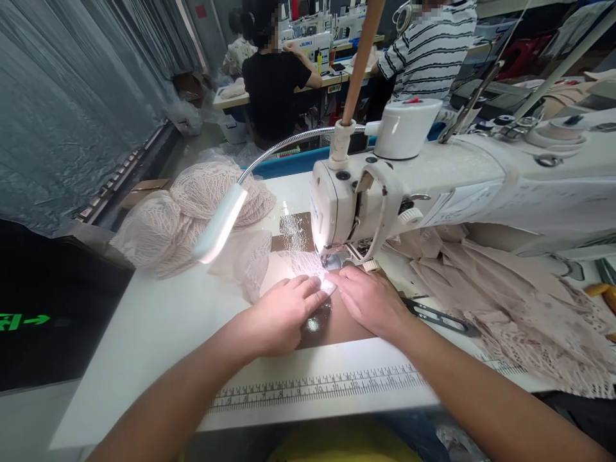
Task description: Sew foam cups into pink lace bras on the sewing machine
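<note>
My left hand (283, 311) lies flat on a small piece of pale lace fabric (308, 266) just in front of the sewing machine's presser foot (332, 260), fingers stretched toward the needle. My right hand (370, 298) rests flat beside it, fingertips touching the same piece. Both press the lace onto the brown plate area of the white table (158, 321). The white sewing machine (433, 186) stands behind the hands. A gooseneck lamp (219, 224) shines from the left.
A heap of pink lace pieces (178, 215) lies at the table's back left, and more lace (510, 301) spreads to the right under the machine arm. Dark scissors (440, 316) lie right of my right hand. A ruler strip (317, 387) runs along the front edge. Two people sit at machines behind.
</note>
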Motion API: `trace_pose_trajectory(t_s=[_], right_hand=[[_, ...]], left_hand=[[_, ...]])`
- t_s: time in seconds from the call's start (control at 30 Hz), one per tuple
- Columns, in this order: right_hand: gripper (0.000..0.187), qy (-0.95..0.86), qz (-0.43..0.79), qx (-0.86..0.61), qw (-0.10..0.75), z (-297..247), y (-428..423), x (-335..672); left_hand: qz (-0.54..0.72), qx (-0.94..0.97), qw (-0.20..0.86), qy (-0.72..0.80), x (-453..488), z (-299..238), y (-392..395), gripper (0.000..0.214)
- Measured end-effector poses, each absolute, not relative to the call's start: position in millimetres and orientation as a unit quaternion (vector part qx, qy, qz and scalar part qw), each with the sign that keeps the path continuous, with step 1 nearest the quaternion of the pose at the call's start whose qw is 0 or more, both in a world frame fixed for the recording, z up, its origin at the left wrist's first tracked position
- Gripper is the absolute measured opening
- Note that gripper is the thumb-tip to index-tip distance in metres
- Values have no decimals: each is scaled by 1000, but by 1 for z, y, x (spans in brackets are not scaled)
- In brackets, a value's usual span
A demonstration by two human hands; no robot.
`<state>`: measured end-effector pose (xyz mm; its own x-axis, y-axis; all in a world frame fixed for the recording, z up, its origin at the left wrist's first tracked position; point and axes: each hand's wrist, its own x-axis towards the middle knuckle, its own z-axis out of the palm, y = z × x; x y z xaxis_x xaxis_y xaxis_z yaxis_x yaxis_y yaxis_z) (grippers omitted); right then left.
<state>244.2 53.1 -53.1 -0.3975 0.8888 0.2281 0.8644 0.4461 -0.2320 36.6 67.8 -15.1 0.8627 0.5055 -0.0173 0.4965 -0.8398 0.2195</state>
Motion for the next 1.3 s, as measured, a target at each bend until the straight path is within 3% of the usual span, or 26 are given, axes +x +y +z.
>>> trace_pose_trajectory(t_s=[0.13, 0.2, 0.4, 0.6, 0.7, 0.87, 1.0, 1.17, 1.3], right_hand=[[35, -826, 60, -528, 187, -52, 53, 244], [33, -825, 67, -526, 197, -51, 52, 244], [32, -818, 70, -530, 211, -49, 52, 240], [24, -808, 34, -554, 200, -53, 58, 229], [18, -810, 69, -543, 211, -51, 60, 230], [30, -806, 132, -520, 252, -48, 61, 236], [14, -809, 134, -514, 252, -51, 61, 236], [26, -827, 110, -500, 232, -50, 52, 239], [26, -835, 96, -498, 212, -48, 42, 243]], left_hand=[[42, 944, 115, 305, 39, -18, 76, 26], [60, 925, 163, 337, 37, -17, 86, 30], [136, 790, 460, 382, 24, -20, 105, 44], [153, 752, 518, 377, 23, -27, 107, 41], [130, 769, 511, 361, 23, -25, 107, 40], [118, 792, 486, 351, 22, -24, 109, 40], [113, 815, 446, 351, 22, -21, 109, 41], [83, 903, 314, 282, 22, -15, 106, 30], [54, 938, 206, 273, 24, -16, 101, 37]])
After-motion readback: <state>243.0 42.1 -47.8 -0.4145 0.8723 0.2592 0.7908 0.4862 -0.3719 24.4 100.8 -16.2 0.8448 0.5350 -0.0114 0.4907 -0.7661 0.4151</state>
